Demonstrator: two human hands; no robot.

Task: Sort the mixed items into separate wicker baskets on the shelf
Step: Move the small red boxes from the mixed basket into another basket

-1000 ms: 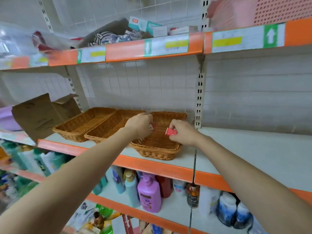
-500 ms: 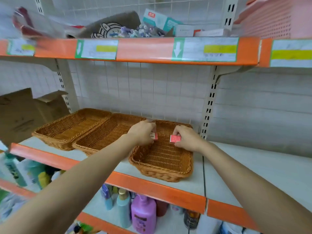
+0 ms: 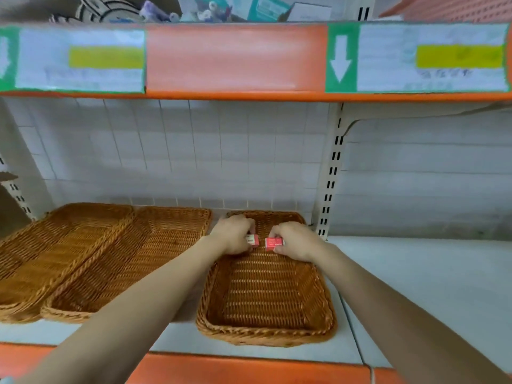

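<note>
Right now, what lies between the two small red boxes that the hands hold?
Nothing. In the head view, only a narrow gap shows between the left red box and the right red box, with the weave of the right wicker basket behind it.

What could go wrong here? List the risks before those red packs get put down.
1. Each hand, left hand and right hand, pinches a small red pack over the right basket's far end; a loose hold could drop one behind the rim.
2. The upper shelf edge hangs near the head.
</note>
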